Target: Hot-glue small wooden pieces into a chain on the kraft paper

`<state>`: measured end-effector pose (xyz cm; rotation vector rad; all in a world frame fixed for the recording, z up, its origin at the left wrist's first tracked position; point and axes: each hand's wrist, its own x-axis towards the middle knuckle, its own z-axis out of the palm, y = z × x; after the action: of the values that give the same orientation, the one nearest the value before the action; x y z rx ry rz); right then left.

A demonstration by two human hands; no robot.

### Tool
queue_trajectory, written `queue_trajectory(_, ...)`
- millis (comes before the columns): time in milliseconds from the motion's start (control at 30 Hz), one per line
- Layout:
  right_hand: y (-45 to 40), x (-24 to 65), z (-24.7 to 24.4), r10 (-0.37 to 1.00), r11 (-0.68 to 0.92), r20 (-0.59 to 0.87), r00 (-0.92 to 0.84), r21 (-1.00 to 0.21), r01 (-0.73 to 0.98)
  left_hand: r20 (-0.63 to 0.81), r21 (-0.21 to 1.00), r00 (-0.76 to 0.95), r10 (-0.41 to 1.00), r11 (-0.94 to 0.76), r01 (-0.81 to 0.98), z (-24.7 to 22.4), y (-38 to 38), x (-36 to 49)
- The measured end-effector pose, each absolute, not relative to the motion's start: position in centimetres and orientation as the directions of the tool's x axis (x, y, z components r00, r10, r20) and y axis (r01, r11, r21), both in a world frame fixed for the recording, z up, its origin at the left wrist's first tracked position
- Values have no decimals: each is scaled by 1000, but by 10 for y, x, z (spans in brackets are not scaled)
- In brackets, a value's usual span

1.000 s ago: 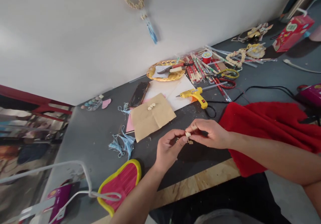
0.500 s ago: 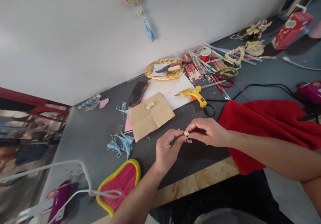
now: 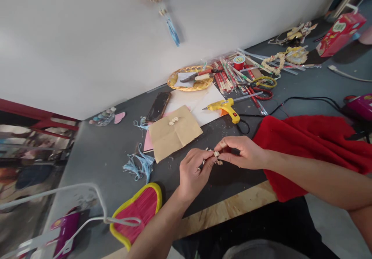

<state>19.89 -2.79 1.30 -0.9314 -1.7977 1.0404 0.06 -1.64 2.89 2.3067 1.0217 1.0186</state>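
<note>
Near the table's front edge, my left hand (image 3: 193,171) and my right hand (image 3: 243,152) meet fingertip to fingertip. Between them they pinch a small cream-coloured piece (image 3: 216,154). Just below and beside the fingers, more small pale pieces (image 3: 220,162) lie on the dark table. Behind my left hand is a creased brown paper (image 3: 176,133) with a few cream pieces (image 3: 173,121) on it. A yellow glue gun (image 3: 225,107) lies on its side beyond my right hand.
A red cloth (image 3: 305,143) lies under my right forearm. Blue tassels (image 3: 142,164) and a pink heart with yellow rim (image 3: 138,212) are left. Behind stand a wicker basket (image 3: 177,85), sticks (image 3: 225,75), scissors (image 3: 263,92) and a red carton (image 3: 338,34).
My left hand's fingers have shifted slightly, and small pale pieces now show beside them. Both hands still pinch the cream piece. The view has moved a little.
</note>
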Motion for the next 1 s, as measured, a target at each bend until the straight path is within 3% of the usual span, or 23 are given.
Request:
queue_trajectory(167,-30,196,12,882,391,314,-351,-904,174,476,593,445,759,-650,475,29,-18,1)
queue_trajectory(767,-32,192,10,919,111,136,-371,-990,-87,623,470,484,614,-789,396,31,-18,2)
queue_trajectory(1000,-30,191,8,914,83,133,-384,-986,-144,634,435,499,591,-806,401,30,-18,1)
